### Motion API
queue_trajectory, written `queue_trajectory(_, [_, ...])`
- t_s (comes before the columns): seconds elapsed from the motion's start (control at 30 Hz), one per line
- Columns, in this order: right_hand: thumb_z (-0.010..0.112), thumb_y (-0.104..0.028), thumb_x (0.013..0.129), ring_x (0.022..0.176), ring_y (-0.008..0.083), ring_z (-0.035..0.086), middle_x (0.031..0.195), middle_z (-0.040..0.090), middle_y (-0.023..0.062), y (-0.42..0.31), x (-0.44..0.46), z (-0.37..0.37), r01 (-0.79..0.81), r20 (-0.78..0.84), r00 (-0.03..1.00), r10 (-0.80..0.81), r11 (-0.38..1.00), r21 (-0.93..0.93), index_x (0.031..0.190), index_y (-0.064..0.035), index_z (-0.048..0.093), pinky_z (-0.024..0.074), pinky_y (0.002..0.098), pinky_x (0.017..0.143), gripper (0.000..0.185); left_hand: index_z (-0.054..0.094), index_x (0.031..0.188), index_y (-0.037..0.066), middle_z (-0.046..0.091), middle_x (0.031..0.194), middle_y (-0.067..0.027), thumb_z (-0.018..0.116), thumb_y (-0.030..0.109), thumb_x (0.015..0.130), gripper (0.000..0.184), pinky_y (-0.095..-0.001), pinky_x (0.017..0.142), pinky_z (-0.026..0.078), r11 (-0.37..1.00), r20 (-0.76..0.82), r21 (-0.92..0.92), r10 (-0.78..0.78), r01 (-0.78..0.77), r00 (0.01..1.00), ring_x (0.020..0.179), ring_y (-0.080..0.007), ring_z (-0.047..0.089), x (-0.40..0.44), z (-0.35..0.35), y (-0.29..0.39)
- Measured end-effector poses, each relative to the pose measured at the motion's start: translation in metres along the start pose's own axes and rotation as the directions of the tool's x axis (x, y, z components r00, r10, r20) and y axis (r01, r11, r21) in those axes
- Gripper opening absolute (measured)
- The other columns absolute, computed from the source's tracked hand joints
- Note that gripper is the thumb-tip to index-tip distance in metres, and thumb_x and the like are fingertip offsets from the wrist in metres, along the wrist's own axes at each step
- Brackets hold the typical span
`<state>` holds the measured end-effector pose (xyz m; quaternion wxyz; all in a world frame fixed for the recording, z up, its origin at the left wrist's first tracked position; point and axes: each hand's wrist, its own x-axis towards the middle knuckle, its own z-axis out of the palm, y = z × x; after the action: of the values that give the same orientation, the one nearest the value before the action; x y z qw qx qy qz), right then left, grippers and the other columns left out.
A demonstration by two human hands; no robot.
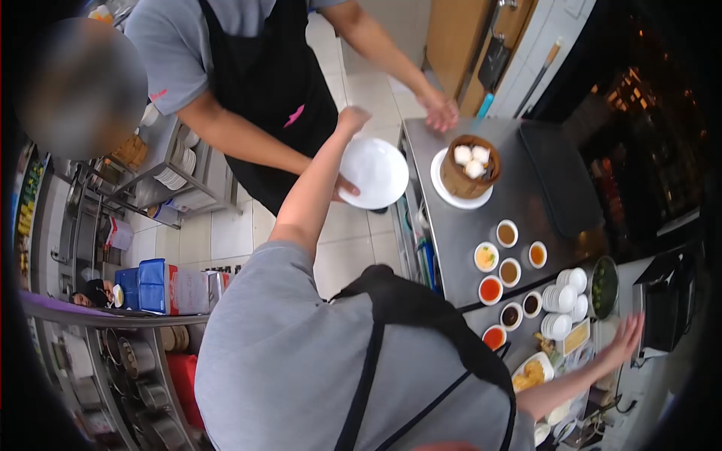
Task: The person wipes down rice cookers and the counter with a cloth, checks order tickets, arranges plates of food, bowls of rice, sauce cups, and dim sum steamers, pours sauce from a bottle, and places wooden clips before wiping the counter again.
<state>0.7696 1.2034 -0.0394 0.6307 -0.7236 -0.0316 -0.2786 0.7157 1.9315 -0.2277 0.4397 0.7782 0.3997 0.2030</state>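
Note:
My left hand (352,122) is stretched forward past the upper left rim of a round white plate (376,173). Its fingers are smeared and I cannot make out their shape. A co-worker facing me grips that plate from its lower left side. Far to the right, my right hand (623,342) has its fingers spread and holds nothing. It is over the side counter, near a dark bowl of greens (603,288) and a black box-like appliance (665,301). The co-worker's other hand (442,111) is open beside a bamboo steamer (468,179) holding several white buns.
The steamer stands on a white plate (439,180) on the steel counter (444,248). Several sauce cups (490,289) and stacked white cups (558,298) line the counter. A black tray (560,177) lies behind. Shelves (162,161) and pans (139,361) are at left.

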Motion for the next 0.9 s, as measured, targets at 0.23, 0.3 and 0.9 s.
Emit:
queue_trajectory(0.23, [0.054,-0.010,0.083,0.092,0.0129,0.054,0.107,0.055,0.0063,0.003,-0.045,0.169,0.113,0.535,0.843,-0.063,0.992,-0.061,0.104,-0.0021,0.057,0.0422,0.0230,0.080,0.023,0.065,0.085,0.007,0.062,0.083,-0.0163,0.057,0.028,0.070,0.027,-0.0337,0.075,0.046,0.934,0.186,0.173,0.280,-0.312,0.942,0.082,-0.0271,0.060,-0.017,0.016,0.053])
queue_trajectory(0.3, [0.056,-0.011,0.081,0.088,0.0127,0.055,0.098,0.056,0.0059,0.011,-0.068,0.193,0.168,0.600,0.798,-0.061,0.978,-0.124,0.102,-0.0043,0.058,0.0429,0.0226,0.077,0.022,0.065,0.087,0.008,0.062,0.085,-0.0147,0.059,0.027,0.070,0.026,-0.0327,0.076,0.046,0.907,0.243,0.230,0.298,-0.353,0.923,0.082,-0.0253,0.060,-0.020,0.027,0.059])
queue_trajectory(0.9, [0.058,-0.014,0.074,0.073,0.0243,0.058,0.088,0.059,0.0144,0.087,-0.196,0.210,0.016,0.679,0.679,0.279,0.919,-0.394,0.097,-0.0023,0.058,0.0462,0.0334,0.068,0.026,0.062,0.089,0.001,0.059,0.091,-0.0216,0.052,0.035,0.077,0.037,-0.0385,0.078,0.044,0.638,0.595,0.426,0.336,-0.641,0.730,0.089,-0.0328,0.057,-0.001,0.095,0.097])
